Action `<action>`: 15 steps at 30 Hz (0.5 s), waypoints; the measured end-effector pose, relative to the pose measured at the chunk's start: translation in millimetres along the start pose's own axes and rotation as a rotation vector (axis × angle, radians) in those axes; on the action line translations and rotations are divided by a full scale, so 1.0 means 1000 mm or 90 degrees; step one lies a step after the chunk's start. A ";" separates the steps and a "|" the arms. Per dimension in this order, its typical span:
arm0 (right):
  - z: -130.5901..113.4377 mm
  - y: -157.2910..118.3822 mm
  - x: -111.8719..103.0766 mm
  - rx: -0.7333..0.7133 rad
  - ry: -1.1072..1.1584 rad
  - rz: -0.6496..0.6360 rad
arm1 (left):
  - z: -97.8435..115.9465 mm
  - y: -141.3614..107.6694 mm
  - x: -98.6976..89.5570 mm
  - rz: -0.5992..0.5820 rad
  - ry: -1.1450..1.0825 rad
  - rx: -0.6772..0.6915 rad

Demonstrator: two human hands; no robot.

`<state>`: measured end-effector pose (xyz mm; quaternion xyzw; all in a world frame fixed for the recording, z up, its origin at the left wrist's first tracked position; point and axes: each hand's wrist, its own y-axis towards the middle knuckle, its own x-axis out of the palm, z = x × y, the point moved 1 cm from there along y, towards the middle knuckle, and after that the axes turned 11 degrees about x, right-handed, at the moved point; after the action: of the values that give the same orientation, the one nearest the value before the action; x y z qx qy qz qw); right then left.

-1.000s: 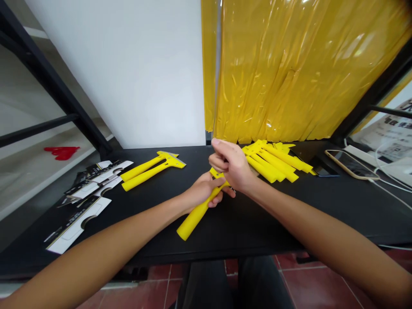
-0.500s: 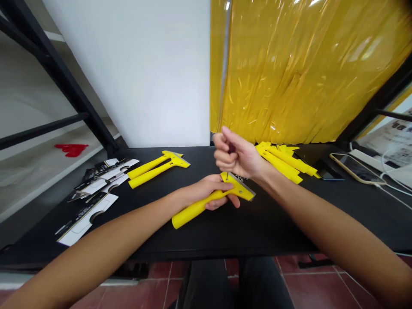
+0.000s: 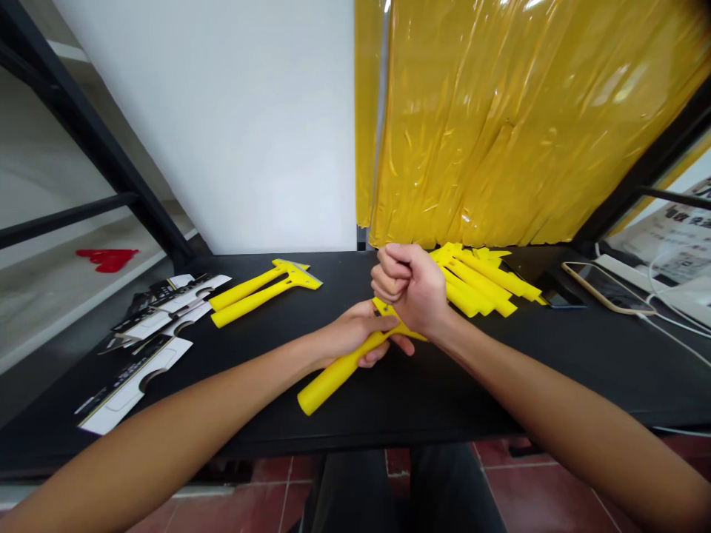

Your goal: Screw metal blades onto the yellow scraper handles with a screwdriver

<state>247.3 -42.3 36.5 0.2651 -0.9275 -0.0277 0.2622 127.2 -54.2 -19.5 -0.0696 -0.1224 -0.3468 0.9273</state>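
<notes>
My left hand (image 3: 355,333) is shut around the handle of a yellow plastic scraper (image 3: 338,379), whose rounded end points toward me. The scraper's wide head (image 3: 403,328) lies mostly under my right hand (image 3: 408,285). That hand is a closed fist pressed on or just above the head, and its fingers hide anything they might hold. Behind the fist stands a heap of similar yellow scrapers (image 3: 478,285). Two more yellow scrapers (image 3: 261,300) lie on the black table (image 3: 444,385) to the left.
Several white-and-black packaging cards (image 3: 133,389) lie at the table's left. A phone (image 3: 605,287) and cables sit at the right. Yellow plastic sheeting (image 3: 500,126) hangs behind the table. Black shelf frames stand at both sides, and a red object (image 3: 105,259) lies on a left shelf.
My right fist has come down and moved left over the scraper head, which was exposed before. The scraper has swung, its handle now steeper and its head partly hidden.
</notes>
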 end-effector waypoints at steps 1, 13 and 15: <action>-0.001 -0.001 -0.003 0.022 -0.005 -0.033 | 0.000 0.000 -0.001 -0.008 0.005 -0.001; -0.014 -0.003 -0.028 0.011 -0.162 -0.203 | 0.003 0.008 -0.018 -0.064 -0.016 -0.028; -0.012 -0.004 -0.022 -0.041 -0.150 -0.134 | 0.003 0.010 -0.023 -0.047 -0.018 -0.015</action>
<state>271.4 -33.5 35.0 0.3475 -0.9174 -0.1162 0.1553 116.2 -31.7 -23.7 -0.0813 -0.1340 -0.3814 0.9110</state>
